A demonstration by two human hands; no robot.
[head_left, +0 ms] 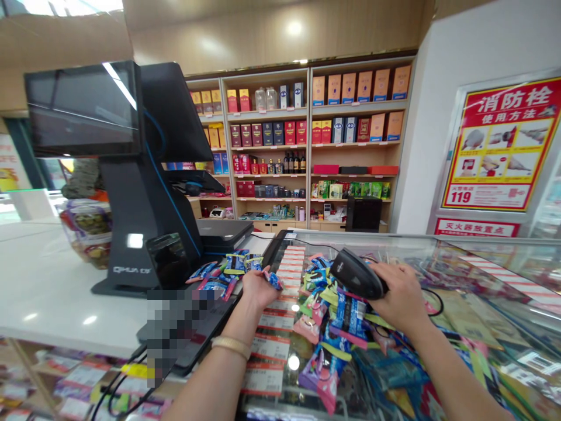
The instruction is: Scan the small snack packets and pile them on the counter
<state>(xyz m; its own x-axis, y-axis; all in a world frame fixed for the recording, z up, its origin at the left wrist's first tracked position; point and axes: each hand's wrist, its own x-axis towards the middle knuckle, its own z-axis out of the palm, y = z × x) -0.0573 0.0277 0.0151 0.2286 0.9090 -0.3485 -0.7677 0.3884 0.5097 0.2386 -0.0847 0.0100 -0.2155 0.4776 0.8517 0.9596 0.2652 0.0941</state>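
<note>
My right hand (401,292) grips a black handheld barcode scanner (357,273) above the glass counter, its head pointing to the left. Under the scanner lies a pile of small blue, pink and green snack packets (350,316). Between the fingers of my left hand (259,286) is one small blue-and-pink snack packet (273,280). Just left of that hand, more snack packets (219,280) are heaped on the dark flat surface beside the register. A beige band (231,346) circles my left wrist.
A black point-of-sale terminal (144,222) with screens stands on the white counter (44,292) at left. Price labels (268,336) line the glass counter's edge. Behind are shelves (272,118) of boxed goods; a red sign (504,146) hangs on the right wall.
</note>
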